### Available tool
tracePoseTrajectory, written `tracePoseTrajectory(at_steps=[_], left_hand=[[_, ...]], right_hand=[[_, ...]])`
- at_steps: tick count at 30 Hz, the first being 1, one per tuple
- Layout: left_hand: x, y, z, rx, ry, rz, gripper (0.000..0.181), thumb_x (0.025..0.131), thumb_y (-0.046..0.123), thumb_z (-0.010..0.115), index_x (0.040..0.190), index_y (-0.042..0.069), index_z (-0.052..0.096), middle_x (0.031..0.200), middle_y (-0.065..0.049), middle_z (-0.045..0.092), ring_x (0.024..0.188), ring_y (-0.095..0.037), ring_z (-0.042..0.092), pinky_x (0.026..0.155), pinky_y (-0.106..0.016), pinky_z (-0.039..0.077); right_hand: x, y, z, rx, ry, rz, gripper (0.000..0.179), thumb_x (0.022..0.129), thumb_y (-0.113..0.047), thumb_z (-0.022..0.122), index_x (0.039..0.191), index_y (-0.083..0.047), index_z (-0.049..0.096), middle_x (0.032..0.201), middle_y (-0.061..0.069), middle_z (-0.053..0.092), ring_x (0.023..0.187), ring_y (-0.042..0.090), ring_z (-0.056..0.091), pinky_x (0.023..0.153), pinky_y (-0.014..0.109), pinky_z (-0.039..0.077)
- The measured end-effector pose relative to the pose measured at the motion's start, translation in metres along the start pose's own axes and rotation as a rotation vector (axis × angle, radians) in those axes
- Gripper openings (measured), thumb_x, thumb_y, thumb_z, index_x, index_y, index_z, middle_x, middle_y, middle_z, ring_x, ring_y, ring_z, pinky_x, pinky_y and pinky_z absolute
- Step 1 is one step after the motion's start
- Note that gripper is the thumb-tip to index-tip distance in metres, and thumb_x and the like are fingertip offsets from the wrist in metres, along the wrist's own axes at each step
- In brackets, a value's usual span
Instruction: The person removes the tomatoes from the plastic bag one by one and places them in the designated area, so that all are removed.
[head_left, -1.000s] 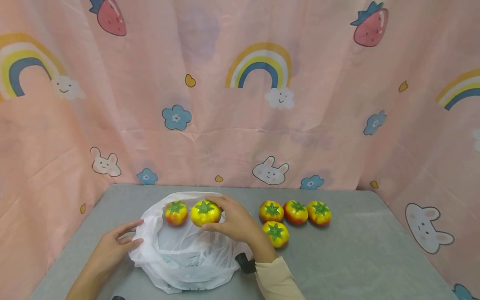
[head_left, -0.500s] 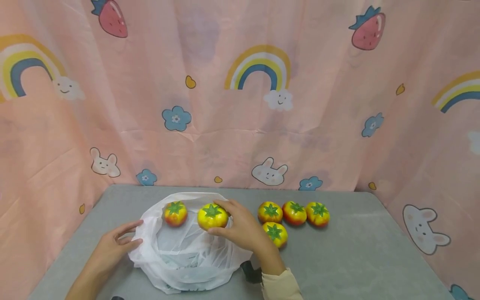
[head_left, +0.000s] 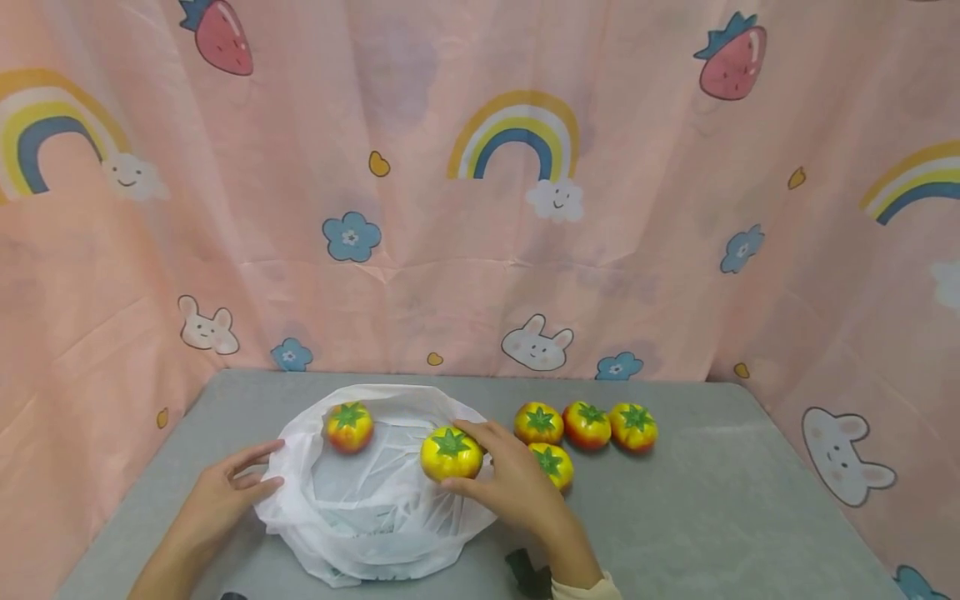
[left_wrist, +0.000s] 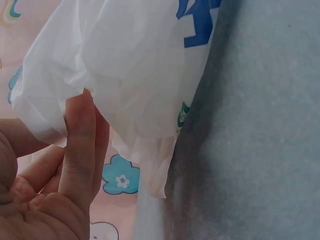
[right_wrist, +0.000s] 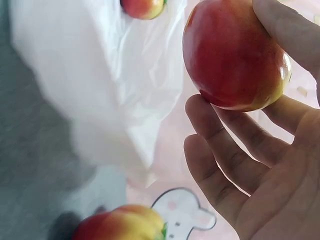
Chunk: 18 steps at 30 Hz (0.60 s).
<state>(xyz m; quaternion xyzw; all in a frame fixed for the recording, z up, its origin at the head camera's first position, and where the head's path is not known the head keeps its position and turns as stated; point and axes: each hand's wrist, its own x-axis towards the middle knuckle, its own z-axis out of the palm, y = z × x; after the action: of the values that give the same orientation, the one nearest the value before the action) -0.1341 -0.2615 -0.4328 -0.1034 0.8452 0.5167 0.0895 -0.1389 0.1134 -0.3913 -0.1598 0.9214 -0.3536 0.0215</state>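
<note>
A white plastic bag (head_left: 375, 562) lies on the table with its mouth spread wide. At its left rim my left hand (head_left: 221, 500) pinches the plastic between thumb and fingers; the left wrist view shows the bag (left_wrist: 125, 65) draped over the fingertips. My right hand (head_left: 517, 483) holds a yellow tomato (head_left: 452, 454) with a green star-shaped top, over the right part of the bag's mouth. Seen from below in the right wrist view, this tomato (right_wrist: 232, 55) is mostly red. Another tomato (head_left: 349, 427) sits inside the bag at the back left.
Right of the bag, several more tomatoes (head_left: 588, 425) stand grouped on the grey table (head_left: 712, 517). One tomato (head_left: 551, 464) is partly hidden behind my right hand. A pink patterned curtain (head_left: 420, 308) hangs along the back and sides.
My right hand has carried its tomato to the right and toward me, from beside the other tomato to near the bag's right rim. My left hand has stayed at the left rim.
</note>
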Motion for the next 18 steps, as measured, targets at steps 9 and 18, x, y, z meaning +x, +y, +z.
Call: tracePoseTrajectory(at_steps=[9, 18], left_hand=[[0.002, 0.001, 0.0, 0.016, -0.005, -0.008, 0.071, 0.089, 0.03, 0.075, 0.15, 0.013, 0.044, 0.149, -0.024, 0.041, 0.12, -0.023, 0.063, 0.087, -0.024, 0.055], [0.001, 0.001, 0.001, 0.028, -0.011, -0.011, 0.071, 0.089, 0.034, 0.074, 0.15, 0.013, 0.044, 0.149, -0.025, 0.04, 0.131, -0.041, 0.053, 0.094, -0.033, 0.057]], right_hand=[[-0.013, 0.007, -0.004, 0.015, 0.023, 0.037, 0.075, 0.079, -0.055, 0.077, 0.142, -0.023, 0.054, 0.135, 0.006, 0.059, 0.115, 0.025, 0.058, 0.099, 0.058, 0.051], [-0.026, 0.014, -0.014, -0.004, 0.09, 0.089, 0.073, 0.076, -0.053, 0.081, 0.14, -0.026, 0.056, 0.13, 0.0, 0.06, 0.11, 0.02, 0.057, 0.097, 0.05, 0.053]])
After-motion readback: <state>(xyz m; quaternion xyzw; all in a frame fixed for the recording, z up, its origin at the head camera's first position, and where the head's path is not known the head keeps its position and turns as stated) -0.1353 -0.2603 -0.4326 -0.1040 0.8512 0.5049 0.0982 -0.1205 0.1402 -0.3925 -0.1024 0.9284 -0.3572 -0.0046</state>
